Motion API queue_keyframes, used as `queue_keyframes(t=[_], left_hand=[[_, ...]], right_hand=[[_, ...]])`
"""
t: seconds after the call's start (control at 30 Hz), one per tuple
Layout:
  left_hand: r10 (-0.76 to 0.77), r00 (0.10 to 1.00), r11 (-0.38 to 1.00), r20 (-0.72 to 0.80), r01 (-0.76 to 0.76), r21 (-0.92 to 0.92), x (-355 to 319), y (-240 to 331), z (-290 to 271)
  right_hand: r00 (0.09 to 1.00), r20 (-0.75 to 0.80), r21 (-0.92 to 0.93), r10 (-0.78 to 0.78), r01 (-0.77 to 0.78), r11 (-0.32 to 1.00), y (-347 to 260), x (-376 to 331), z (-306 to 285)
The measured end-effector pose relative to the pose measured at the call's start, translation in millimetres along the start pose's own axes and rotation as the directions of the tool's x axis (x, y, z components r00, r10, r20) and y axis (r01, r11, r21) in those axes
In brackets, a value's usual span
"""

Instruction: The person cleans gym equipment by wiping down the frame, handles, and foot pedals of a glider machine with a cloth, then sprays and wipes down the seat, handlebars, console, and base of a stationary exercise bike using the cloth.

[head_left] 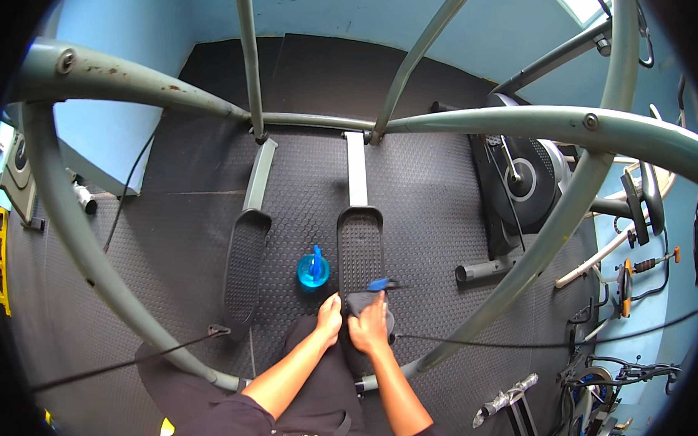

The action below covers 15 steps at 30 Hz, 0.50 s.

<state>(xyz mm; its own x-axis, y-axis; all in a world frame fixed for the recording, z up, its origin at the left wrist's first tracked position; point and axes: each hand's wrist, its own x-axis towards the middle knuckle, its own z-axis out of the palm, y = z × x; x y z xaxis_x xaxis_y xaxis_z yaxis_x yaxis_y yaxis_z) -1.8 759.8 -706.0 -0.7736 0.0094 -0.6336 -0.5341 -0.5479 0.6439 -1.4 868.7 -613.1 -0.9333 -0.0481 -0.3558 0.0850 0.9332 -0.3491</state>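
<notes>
My left hand [329, 320] is closed at the near left edge of the right foot pedal [361, 245], a long black ridged plate on a silver bar. Against that pedal's near end, my right hand [371, 325] is closed on a small blue-and-black thing [378, 284], smeared by motion, its kind unclear. Under its fingers lies a grey patch [359, 302], perhaps cloth or part of the pedal. Between the two pedals a blue translucent spray bottle [313, 270] stands on the floor. The left foot pedal [245, 268] is apart from both hands.
A grey-green tubular frame [475, 119] of the exercise machine surrounds me. Black cables [483, 344] run out from both pedals. On the right stand a black exercise machine with a round flywheel [522, 180] and other gym gear. Black textured matting [434, 190] covers the floor.
</notes>
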Motion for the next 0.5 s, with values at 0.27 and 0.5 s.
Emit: queue_keyframes(t=[0.27,0.5], left_hand=[[-0.083,0.996,0.991,0.029,0.086,-0.101,-17.7,-14.8,-10.2],[-0.089,0.996,0.99,0.025,0.091,-0.11,-5.6,8.5,-7.7]], right_hand=[[0.914,-0.335,-0.202,-0.23,0.168,0.965,-26.4,144.4,-15.9],[0.875,-0.394,-0.177,-0.281,0.228,0.957,-45.6,183.8,-5.9]])
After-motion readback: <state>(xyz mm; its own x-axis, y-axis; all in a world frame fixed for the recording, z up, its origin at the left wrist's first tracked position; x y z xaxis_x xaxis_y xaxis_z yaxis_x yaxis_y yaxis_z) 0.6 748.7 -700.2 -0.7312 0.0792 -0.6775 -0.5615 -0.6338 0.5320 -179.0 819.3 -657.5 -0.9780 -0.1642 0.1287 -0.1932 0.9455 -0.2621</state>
